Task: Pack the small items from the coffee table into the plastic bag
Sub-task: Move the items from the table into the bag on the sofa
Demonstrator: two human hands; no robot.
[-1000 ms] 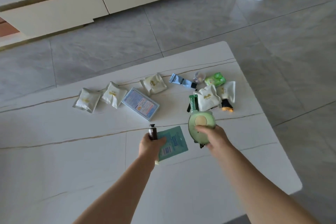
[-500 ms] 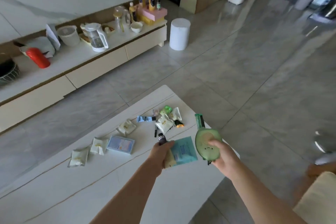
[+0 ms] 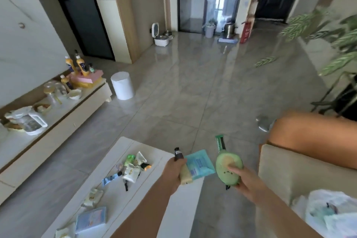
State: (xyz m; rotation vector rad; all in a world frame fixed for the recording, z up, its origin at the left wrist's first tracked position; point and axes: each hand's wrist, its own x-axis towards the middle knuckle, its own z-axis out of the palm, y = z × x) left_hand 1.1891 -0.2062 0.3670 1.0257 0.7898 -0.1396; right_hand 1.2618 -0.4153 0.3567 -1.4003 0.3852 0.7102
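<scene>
1. Above the desk's (image 3: 135,195) near edge, in the head view, the left hand (image 3: 173,170) grasps a small dark-capped tube (image 3: 178,153) and a teal sachet (image 3: 200,164); its fingers are clenched round both.
2. The right hand (image 3: 244,181) grips an avocado-shaped pouch (image 3: 229,168) together with a green packet (image 3: 220,142), fingers curled round them.
3. The plastic bag (image 3: 332,212) lies low right on a beige seat (image 3: 289,170), something already inside it.
4. Judging by this, packing is partway: white sachets (image 3: 131,174), a blue card pack (image 3: 90,218) and other bits remain on the desk.
</scene>
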